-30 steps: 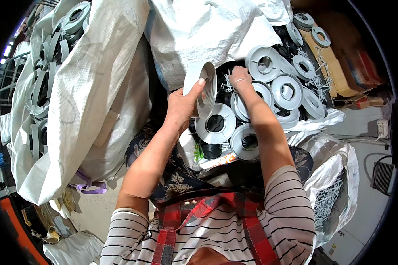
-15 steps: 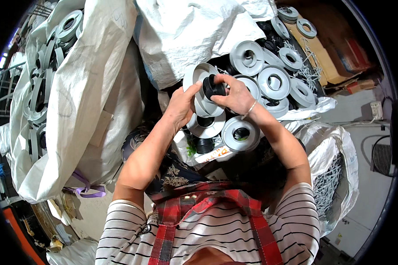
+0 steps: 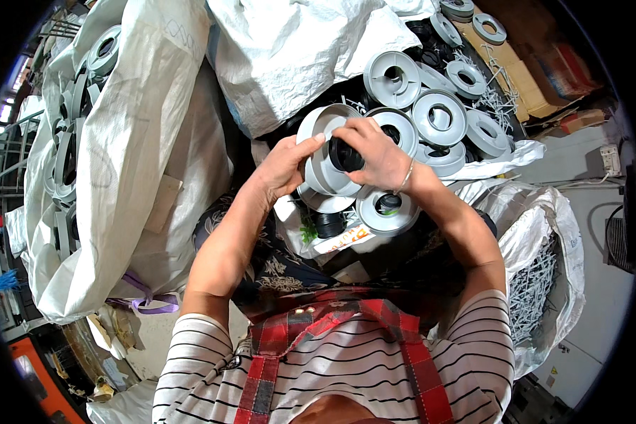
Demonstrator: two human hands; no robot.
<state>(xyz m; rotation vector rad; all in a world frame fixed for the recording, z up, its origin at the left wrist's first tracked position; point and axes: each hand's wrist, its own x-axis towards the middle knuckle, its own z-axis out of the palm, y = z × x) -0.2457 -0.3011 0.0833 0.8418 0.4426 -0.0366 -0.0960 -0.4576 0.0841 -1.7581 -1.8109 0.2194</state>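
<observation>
Between my hands is a grey plastic ring-shaped part [image 3: 316, 127] with a wide flange and a raised wall. My left hand [image 3: 283, 167] grips its left side, thumb along the rim. In my right hand [image 3: 380, 154], fingers curl over a black ribbed round plastic piece [image 3: 344, 155], held against the middle of the grey part. How far the black piece sits in the opening is hidden by the fingers. Just below lie another grey ring [image 3: 369, 225] and a loose black ribbed piece [image 3: 330, 225].
Several grey rings [image 3: 438, 117] and thin grey plastic sticks [image 3: 500, 106] lie beyond my right hand. A large white woven sack [image 3: 138, 134] with grey rings stands at left, another white sack [image 3: 297, 56] ahead. At right, an open sack [image 3: 569, 233] holds grey sticks [image 3: 533, 293].
The black piece has tilted flatter against the grey part. My right hand has turned over it, knuckles now more on top. My left hand keeps its hold.
</observation>
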